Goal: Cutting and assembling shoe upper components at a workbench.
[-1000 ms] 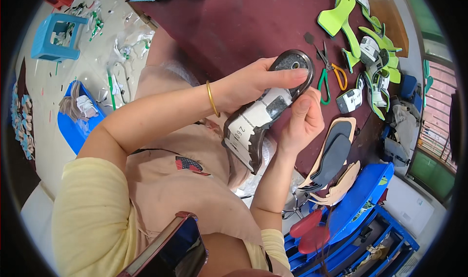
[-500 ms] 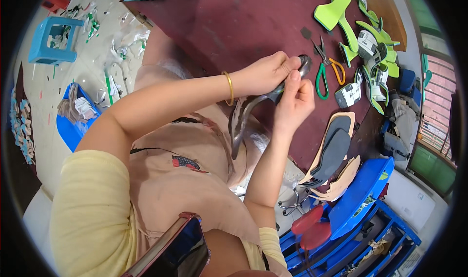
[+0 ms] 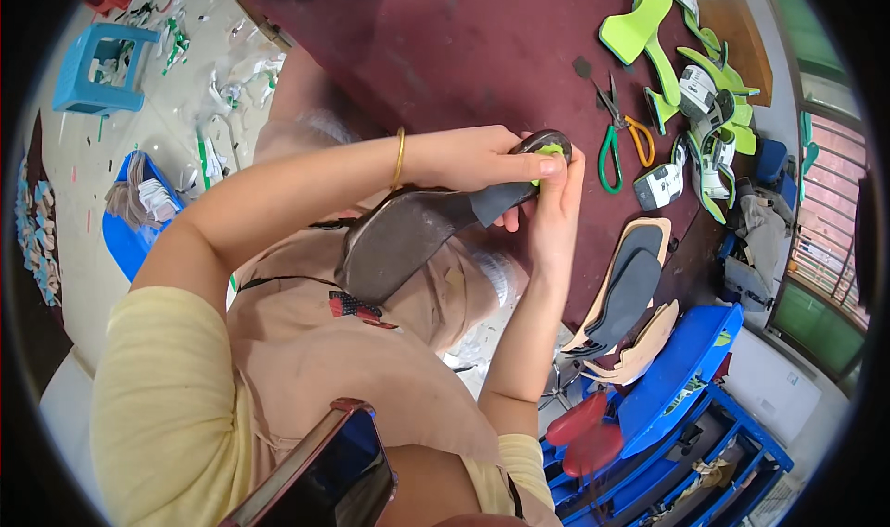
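A dark, glossy sole-shaped shoe piece (image 3: 400,244) slants over my lap with its broad face turned up. Its narrow end lies in my hands, where a lime-green patch (image 3: 549,150) and a grey flap (image 3: 501,203) show. My left hand (image 3: 477,161) is closed on that end, thumb pressed along the green patch. My right hand (image 3: 558,193) grips the same end from the other side, its fingers partly hidden behind it. Orange-and-green-handled scissors (image 3: 614,138) lie on the maroon table (image 3: 445,45), right of my hands.
Lime-green shoe soles (image 3: 640,26) and white-and-black strapped sandal parts (image 3: 660,186) crowd the table's right side. Dark insoles (image 3: 623,286) lie stacked near its edge, by a blue bin (image 3: 681,369). A blue stool (image 3: 97,68) and scraps are on the floor at left.
The shoe piece has turned from edge-on to showing its broad face, and its wide end has swung left. My left hand has shifted slightly down; the green patch now shows.
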The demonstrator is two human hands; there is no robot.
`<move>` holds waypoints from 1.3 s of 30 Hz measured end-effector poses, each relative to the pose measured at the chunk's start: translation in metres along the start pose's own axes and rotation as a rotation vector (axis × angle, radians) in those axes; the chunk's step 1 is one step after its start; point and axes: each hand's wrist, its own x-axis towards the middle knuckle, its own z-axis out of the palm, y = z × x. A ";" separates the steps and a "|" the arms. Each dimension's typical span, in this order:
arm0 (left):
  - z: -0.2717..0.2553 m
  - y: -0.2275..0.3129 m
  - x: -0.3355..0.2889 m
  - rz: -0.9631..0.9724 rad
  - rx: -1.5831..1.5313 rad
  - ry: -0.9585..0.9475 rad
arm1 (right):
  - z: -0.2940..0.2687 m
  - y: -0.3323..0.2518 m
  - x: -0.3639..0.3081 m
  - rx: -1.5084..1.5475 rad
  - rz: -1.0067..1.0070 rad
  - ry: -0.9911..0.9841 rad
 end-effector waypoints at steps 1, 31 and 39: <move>-0.001 0.001 0.001 0.001 -0.004 -0.010 | -0.005 0.001 0.001 0.110 -0.037 -0.074; 0.010 -0.005 -0.005 0.648 1.121 0.395 | -0.035 -0.008 0.015 0.894 0.073 -0.032; -0.003 0.009 0.003 0.112 0.325 0.078 | -0.029 -0.003 0.002 1.056 -0.037 -0.154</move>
